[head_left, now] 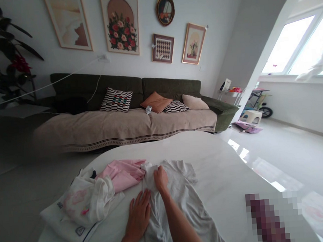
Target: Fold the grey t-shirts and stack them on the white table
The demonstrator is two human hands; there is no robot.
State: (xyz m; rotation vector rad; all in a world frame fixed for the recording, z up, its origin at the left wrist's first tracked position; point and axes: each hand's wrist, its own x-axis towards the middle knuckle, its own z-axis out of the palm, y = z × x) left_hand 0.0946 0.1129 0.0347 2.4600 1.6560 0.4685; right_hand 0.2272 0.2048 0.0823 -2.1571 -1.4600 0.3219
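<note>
1. Head view: the grey T-shirt (183,197) lies spread on the white table (226,175), under both hands.
2. The left hand (139,214) lies flat, fingers spread, pressing the shirt's near left edge.
3. The right hand (161,180), just beyond it, curls its fingers onto bunched fabric at the shirt's neck.
4. A pink garment (122,173) lies just left of the right hand; a white clothes pile (85,203) lies left of the left hand.

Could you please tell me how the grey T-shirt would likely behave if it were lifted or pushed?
The grey T-shirt would probably hang limp: it lies in soft wrinkles on the white table. It looks thin, so likely light. Pushed, it should bunch rather than slide, as the folds by the right hand suggest.
</note>
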